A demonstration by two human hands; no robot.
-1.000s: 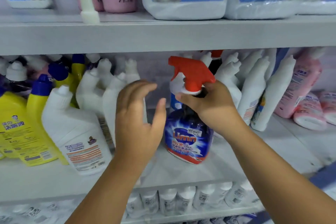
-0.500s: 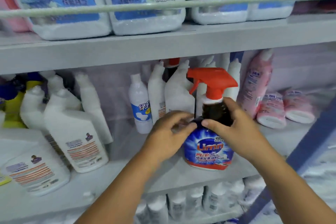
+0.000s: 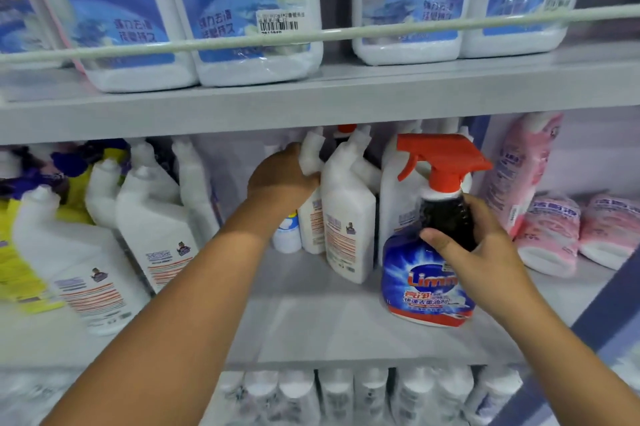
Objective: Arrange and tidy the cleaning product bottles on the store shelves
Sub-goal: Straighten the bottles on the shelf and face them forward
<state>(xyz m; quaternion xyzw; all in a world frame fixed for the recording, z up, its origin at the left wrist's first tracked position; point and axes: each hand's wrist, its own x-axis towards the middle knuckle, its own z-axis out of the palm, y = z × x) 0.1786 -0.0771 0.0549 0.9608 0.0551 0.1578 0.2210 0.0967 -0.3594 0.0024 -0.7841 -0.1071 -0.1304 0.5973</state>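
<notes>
The left hand [image 3: 282, 176] has left the spray bottle [image 3: 429, 252] to grip a white bottle [image 3: 311, 162]; the right hand [image 3: 485, 252] still clasps the sprayer's neck.

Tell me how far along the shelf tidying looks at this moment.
Mid-job. Done: the white bottles at centre back stand upright in a close group. In hand: the right hand grips the red-trigger spray bottle by its neck at the shelf front, while the left hand reaches back onto a white bottle's neck. Left: the leaning white bottles and the pink packs lying down.
</notes>
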